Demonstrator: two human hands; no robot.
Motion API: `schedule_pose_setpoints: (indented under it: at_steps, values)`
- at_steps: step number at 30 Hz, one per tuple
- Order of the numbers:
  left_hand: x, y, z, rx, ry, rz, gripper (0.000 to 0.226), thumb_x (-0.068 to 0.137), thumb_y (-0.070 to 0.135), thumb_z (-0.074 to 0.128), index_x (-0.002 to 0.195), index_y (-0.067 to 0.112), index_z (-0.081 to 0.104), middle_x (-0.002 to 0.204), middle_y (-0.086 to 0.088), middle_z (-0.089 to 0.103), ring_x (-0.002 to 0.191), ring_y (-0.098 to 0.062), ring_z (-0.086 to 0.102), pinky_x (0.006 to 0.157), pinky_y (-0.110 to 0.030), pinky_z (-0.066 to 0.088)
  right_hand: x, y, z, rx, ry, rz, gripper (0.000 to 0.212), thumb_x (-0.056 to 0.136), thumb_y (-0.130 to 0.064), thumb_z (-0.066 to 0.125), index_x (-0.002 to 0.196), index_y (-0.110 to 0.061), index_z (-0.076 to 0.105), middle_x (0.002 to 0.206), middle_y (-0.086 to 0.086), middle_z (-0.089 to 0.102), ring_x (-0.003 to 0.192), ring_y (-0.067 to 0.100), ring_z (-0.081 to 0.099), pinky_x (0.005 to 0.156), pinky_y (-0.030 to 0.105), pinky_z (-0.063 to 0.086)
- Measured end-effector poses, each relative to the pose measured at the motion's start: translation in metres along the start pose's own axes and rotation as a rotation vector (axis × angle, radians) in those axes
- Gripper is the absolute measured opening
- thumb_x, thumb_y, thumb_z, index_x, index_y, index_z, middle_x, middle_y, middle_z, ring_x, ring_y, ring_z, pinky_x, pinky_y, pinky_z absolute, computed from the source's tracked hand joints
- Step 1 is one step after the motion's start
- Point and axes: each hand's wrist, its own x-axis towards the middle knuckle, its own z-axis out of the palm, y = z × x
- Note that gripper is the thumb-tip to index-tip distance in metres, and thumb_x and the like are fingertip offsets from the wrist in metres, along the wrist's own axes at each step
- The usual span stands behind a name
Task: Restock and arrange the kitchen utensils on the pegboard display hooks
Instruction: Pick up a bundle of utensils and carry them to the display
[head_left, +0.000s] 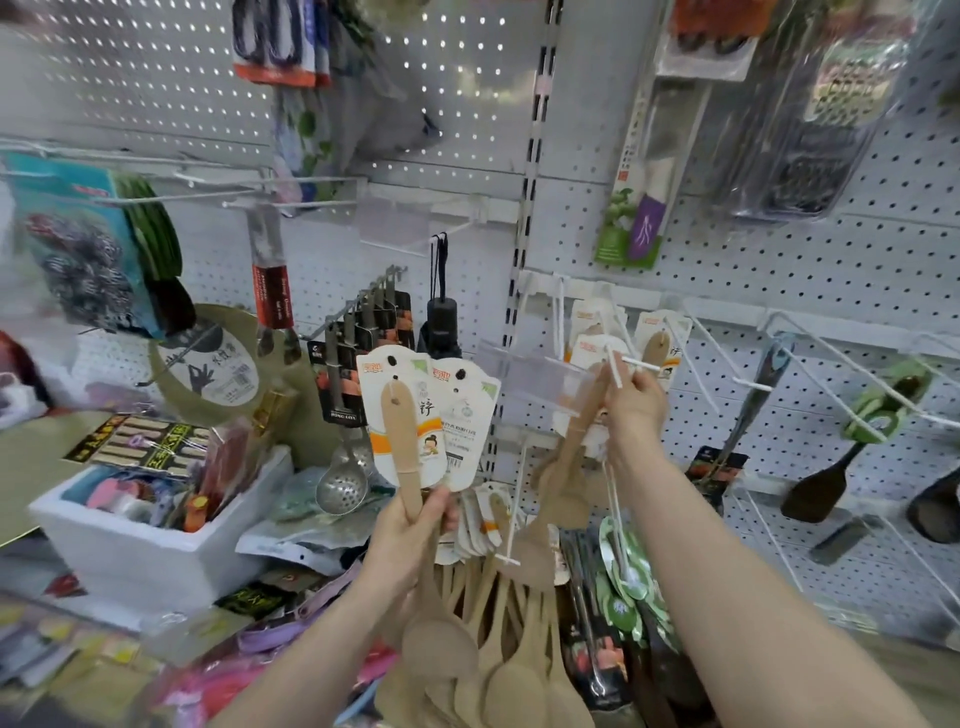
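— Head view is all we get, and it smears toward the edges. What's hard to read?

— Plenty. The left hand (410, 527) covers the middle of the wooden spoons (402, 441) it grips, fingers curled tight round the handles. The bowls hang out below the fist, and the handle tips stand up against two white printed cards (460, 415). I can't tell how many spoons are in that fist.

— And the other hand?

— The right hand (636, 402) is up at a white wire hook (644, 365) on the pegboard (779, 270), fingertips pinched together on the wire's tip. A pale wooden handle (582, 431) slants down past its palm; whether the fingers hold that too, I can't tell. More carded spoons (657, 340) hang just behind the hand, half hidden.

— Materials?

— The spoons are bare matt wood, with flat handles and rounded bowls. The cards are glossy with an orange band. The pegboard is pale, with even rows of holes. Lower down, a bundle of wooden spoons (519, 670) is cut off by the bottom edge. To the left are a shiny perforated metal skimmer (340, 488) and a white foam box (156, 551) full of blurred bits.
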Motion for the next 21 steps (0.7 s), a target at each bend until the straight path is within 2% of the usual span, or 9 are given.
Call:
schedule_pose_setpoints:
  at_steps: [2, 6, 8, 11, 14, 17, 19, 21]
  values:
    - [0.001, 0.002, -0.001, 0.001, 0.002, 0.0, 0.018, 0.097, 0.013, 0.052, 0.085, 0.001, 0.058, 0.067, -0.001, 0.062, 0.061, -0.005, 0.059, 0.06, -0.015, 0.05, 0.01, 0.0, 0.004, 0.007, -0.002, 0.021, 0.019, 0.098, -0.033, 0.056, 0.1, -0.022, 0.071, 0.078, -0.005, 0.062, 0.077, 0.018, 0.055, 0.07, 0.031, 0.042]
    - [0.001, 0.003, -0.006, 0.026, -0.017, 0.006, 0.02, 0.096, 0.015, 0.053, 0.082, 0.002, 0.058, 0.064, 0.003, 0.061, 0.06, -0.006, 0.057, 0.059, -0.015, 0.047, 0.013, 0.001, 0.008, -0.001, 0.011, 0.023, 0.026, 0.096, -0.037, 0.057, 0.113, -0.019, 0.066, 0.096, -0.001, 0.067, 0.09, 0.021, 0.062, 0.082, 0.034, 0.05]
    - [-0.002, 0.004, -0.007, 0.028, -0.038, -0.002, 0.02, 0.097, 0.016, 0.053, 0.082, 0.004, 0.058, 0.066, 0.001, 0.061, 0.061, -0.005, 0.057, 0.059, -0.015, 0.047, 0.004, 0.001, 0.006, 0.004, 0.074, 0.012, 0.027, 0.095, -0.039, 0.059, 0.112, -0.019, 0.056, 0.101, -0.003, 0.062, 0.089, 0.019, 0.059, 0.081, 0.034, 0.048]
    - [-0.01, 0.002, -0.009, 0.021, -0.072, -0.012, 0.02, 0.096, 0.017, 0.054, 0.081, 0.005, 0.058, 0.068, -0.002, 0.062, 0.064, -0.009, 0.058, 0.063, -0.019, 0.049, -0.03, 0.008, -0.001, -0.047, 0.126, -0.017, 0.017, 0.094, -0.027, 0.06, 0.099, -0.019, 0.046, 0.094, -0.002, 0.056, 0.084, 0.02, 0.057, 0.075, 0.033, 0.045]
    - [-0.022, -0.003, -0.011, -0.026, -0.085, -0.058, 0.018, 0.095, 0.018, 0.057, 0.082, 0.007, 0.06, 0.069, -0.003, 0.063, 0.068, -0.014, 0.058, 0.072, -0.03, 0.049, -0.075, 0.021, -0.006, -0.128, 0.05, -0.018, 0.011, 0.094, -0.024, 0.061, 0.096, -0.021, 0.05, 0.089, -0.006, 0.058, 0.088, 0.022, 0.062, 0.082, 0.039, 0.052]
    - [-0.034, -0.009, -0.012, -0.026, -0.09, -0.099, 0.017, 0.094, 0.021, 0.059, 0.082, 0.01, 0.063, 0.07, -0.002, 0.066, 0.072, -0.017, 0.06, 0.08, -0.041, 0.05, -0.115, 0.022, -0.008, -0.119, -0.059, -0.03, 0.004, 0.095, -0.018, 0.057, 0.092, -0.021, 0.056, 0.089, -0.005, 0.062, 0.088, 0.021, 0.061, 0.084, 0.038, 0.05]
    - [-0.042, -0.009, -0.013, -0.029, -0.111, -0.093, 0.019, 0.094, 0.023, 0.06, 0.076, 0.019, 0.066, 0.069, -0.002, 0.066, 0.071, -0.018, 0.06, 0.08, -0.042, 0.049, -0.141, 0.013, -0.009, -0.005, -0.197, 0.007, 0.017, 0.099, -0.024, 0.052, 0.087, -0.017, 0.063, 0.082, -0.001, 0.068, 0.078, 0.018, 0.063, 0.076, 0.034, 0.05]
    - [-0.053, -0.006, -0.011, -0.032, -0.15, -0.081, 0.023, 0.095, 0.022, 0.058, 0.073, 0.02, 0.065, 0.069, -0.003, 0.065, 0.069, -0.017, 0.059, 0.076, -0.037, 0.048, -0.164, 0.001, -0.012, 0.108, -0.329, 0.061, 0.039, 0.101, -0.041, 0.045, 0.093, -0.011, 0.07, 0.083, 0.003, 0.073, 0.075, 0.016, 0.066, 0.07, 0.029, 0.05]
